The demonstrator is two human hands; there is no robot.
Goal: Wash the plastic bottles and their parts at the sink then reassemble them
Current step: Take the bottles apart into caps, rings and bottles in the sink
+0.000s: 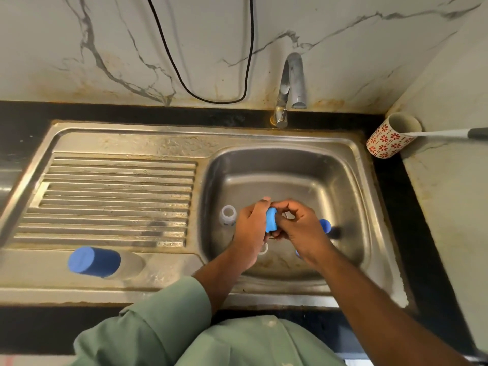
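Head view: both hands work over the sink basin (343, 186), so that any drips fall into it. The left hand (250, 228) curls around a blue bottle part (271, 223) and holds it steady; the right hand (301, 228) pinches at the same part from the other side, its fingers bent at the part's open end, probably to rub it or to pull a piece out of it. Whether a second piece sits between the fingers cannot be told. The tap (293, 83) stands behind the basin and no water is visible at its spout. A clear bottle body (228, 215) stands upright inside the basin, just left of the hands; another blue part (325, 225) lies in the basin, just right of them. A capped bottle (103, 262) lies on its side on the drainboard (113, 196), left of the basin, probably set apart from the loose parts. A patterned cup (390, 136) stands on the surface, right of the basin.
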